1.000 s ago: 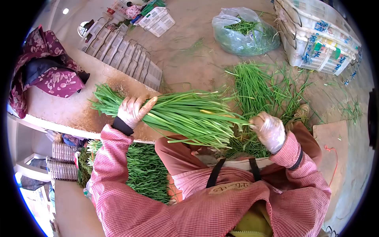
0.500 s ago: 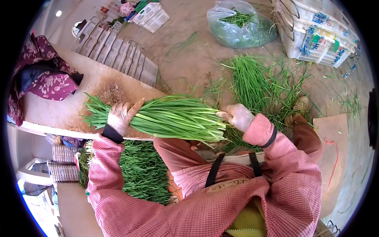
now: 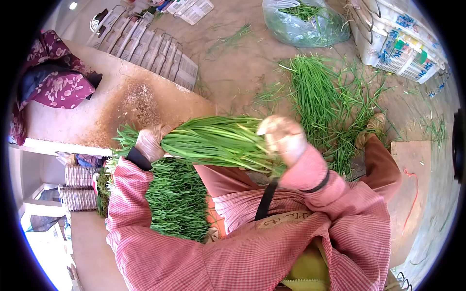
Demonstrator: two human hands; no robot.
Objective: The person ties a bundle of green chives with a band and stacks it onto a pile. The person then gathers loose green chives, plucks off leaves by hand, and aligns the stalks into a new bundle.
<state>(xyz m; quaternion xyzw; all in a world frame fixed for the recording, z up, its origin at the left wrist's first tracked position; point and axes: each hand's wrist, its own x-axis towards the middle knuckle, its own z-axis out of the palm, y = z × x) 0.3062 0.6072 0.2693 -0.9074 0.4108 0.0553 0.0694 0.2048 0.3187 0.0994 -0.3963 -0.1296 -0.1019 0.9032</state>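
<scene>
A long bundle of green stalks (image 3: pixel 213 141) lies across the person's lap, held sideways. My left hand (image 3: pixel 151 142), in a thin pale glove, is wrapped round it near its left end. At the bundle's right end is my right hand (image 3: pixel 282 137), gloved too and smeared by motion; its fingers cannot be made out. Loose green stalks (image 3: pixel 315 92) lie in a heap on the floor beyond the right hand. More greens (image 3: pixel 177 199) stand packed below the left forearm.
A pale ledge (image 3: pixel 116 97) bears a purple flowered cloth (image 3: pixel 65 89). Behind it leans a row of crates (image 3: pixel 150 53). A clear bag of greens (image 3: pixel 306 24) and stacked white crates (image 3: pixel 400 51) stand farther back. A brown board (image 3: pixel 407 194) lies at the right.
My right hand has moved left, from beyond the bundle's right end to against it, and is now blurred. My left hand still grips the bundle. The view has shifted slightly.
</scene>
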